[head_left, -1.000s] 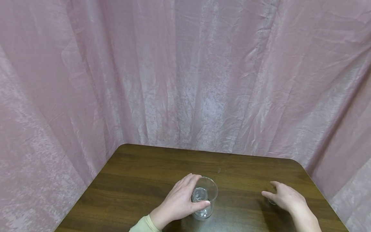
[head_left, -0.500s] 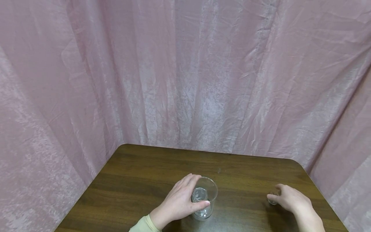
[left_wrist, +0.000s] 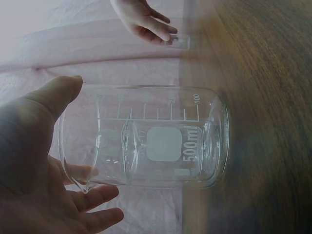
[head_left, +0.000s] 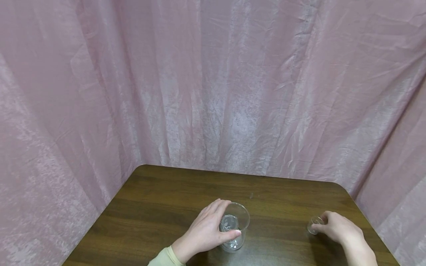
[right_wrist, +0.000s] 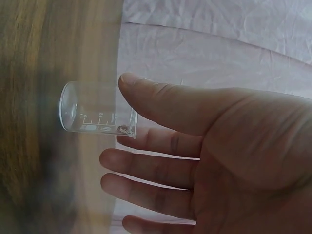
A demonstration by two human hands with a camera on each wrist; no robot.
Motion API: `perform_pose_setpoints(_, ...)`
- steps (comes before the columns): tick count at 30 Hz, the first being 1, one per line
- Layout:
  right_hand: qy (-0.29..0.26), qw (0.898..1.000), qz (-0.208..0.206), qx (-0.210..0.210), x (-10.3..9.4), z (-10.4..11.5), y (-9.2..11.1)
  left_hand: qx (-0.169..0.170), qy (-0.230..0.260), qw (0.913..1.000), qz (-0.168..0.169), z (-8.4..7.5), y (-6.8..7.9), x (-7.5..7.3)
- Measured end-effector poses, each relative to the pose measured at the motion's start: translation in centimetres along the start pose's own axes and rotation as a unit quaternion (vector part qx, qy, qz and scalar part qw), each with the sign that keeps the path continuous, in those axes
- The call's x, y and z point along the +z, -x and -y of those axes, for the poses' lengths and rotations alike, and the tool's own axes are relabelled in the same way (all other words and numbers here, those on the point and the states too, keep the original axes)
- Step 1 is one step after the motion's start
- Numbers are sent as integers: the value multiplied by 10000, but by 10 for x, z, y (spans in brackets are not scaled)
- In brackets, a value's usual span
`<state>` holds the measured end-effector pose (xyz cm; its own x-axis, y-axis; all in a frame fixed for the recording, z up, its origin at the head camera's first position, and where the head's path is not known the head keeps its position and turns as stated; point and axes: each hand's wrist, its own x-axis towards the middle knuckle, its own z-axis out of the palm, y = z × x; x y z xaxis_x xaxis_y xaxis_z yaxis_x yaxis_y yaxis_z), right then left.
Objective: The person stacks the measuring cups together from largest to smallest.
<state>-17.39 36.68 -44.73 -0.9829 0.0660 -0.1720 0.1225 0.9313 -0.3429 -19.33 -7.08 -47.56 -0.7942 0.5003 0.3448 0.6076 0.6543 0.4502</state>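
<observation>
My left hand point(head_left: 208, 227) grips a large clear glass beaker point(left_wrist: 163, 151) marked 500ml near its rim, thumb on one side and fingers on the other. The beaker stands upright on the table. A smaller glass vessel point(head_left: 229, 223) shows inside it. Further right, my right hand point(head_left: 339, 227) pinches a small clear beaker point(right_wrist: 92, 107) by its rim between thumb and index finger. White graduation marks run along this beaker's wall. The other fingers point(right_wrist: 146, 163) of that hand extend past it without touching it. In the left wrist view the small beaker point(left_wrist: 180, 42) stands close at the tabletop.
Both beakers are on a dark brown wooden table point(head_left: 166, 192) with rounded far corners. Pink velvet curtains point(head_left: 213, 92) hang behind and at both sides. A small pale mark point(head_left: 251, 195) lies on the table behind the large beaker.
My right hand has shifted right, and its thumb and index finger now sit at the small beaker's rim, leaving more of the glass visible. My left hand and the large beaker have stayed still.
</observation>
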Motion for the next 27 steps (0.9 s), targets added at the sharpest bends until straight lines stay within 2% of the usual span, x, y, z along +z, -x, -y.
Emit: perform_pose_setpoints(27, -156, 9993, -300, -174, 10, -6, -16, 14, -39, 10000, -6, 0, 1, 0)
